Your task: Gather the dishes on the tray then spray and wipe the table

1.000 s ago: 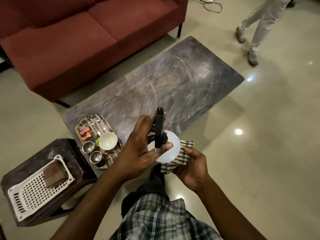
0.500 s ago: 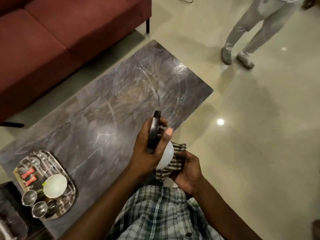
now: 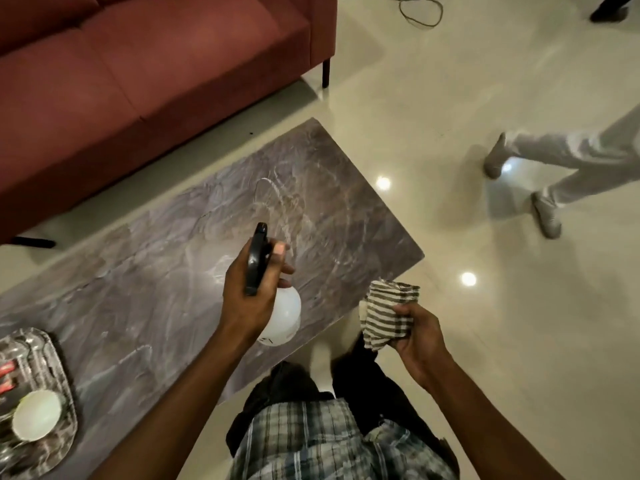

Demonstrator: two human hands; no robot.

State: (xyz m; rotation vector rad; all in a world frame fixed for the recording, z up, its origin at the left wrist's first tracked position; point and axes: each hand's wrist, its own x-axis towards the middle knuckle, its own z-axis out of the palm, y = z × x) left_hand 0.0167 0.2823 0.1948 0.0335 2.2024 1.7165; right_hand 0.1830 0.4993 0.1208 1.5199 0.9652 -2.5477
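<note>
My left hand (image 3: 247,296) grips a white spray bottle (image 3: 282,318) with a black trigger head, held over the near right part of the dark marble table (image 3: 166,278). My right hand (image 3: 417,336) holds a folded striped cloth (image 3: 386,315) just off the table's near right edge. At the table's left end lies a metal tray (image 3: 55,368) carrying a white bowl (image 3: 36,414) and red sachets (image 3: 7,368); the tray is partly cut off by the frame. Faint wet streaks show on the tabletop.
A red sofa (image 3: 138,64) runs along the table's far side. Another person's legs in pale trousers (image 3: 571,168) stand on the glossy tiled floor to the right. A cable (image 3: 420,12) lies on the floor at the top.
My hands have parted: the bottle moved out over the table, the cloth shifted right, off the bottle. The view swung right, pushing the tray to the left edge; the other person stepped right.
</note>
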